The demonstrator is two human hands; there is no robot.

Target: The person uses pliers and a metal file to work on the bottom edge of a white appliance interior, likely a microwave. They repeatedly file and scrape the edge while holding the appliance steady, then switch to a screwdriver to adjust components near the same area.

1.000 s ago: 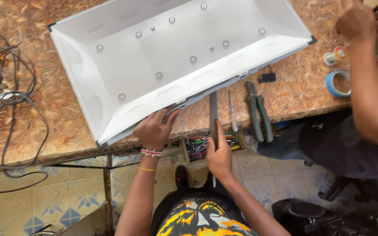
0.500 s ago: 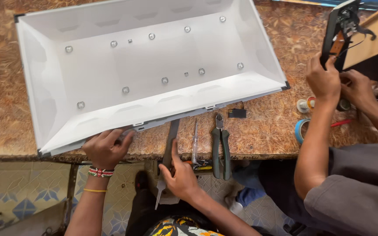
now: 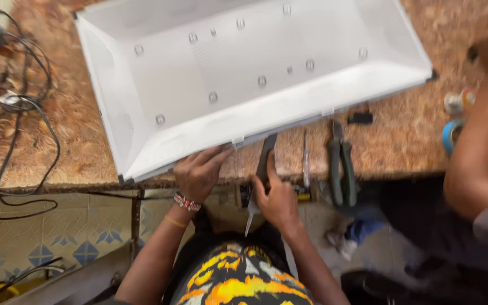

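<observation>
Speckled brown surface (image 3: 57, 141) carries an opened white panel tray (image 3: 244, 85); left hand (image 3: 199, 172) pinches its front edge, right hand (image 3: 275, 197) grips a dark flat tool (image 3: 266, 152), prying barely begun.

An electronics repair workshop is indicated. A worn, mottled brown workbench (image 3: 402, 135) is seen carrying a stripped white display back panel (image 3: 244, 73), green-handled pliers (image 3: 341, 166), a screwdriver (image 3: 306, 161), tape rolls (image 3: 453, 127) and tangled black cables (image 3: 12, 118).
</observation>
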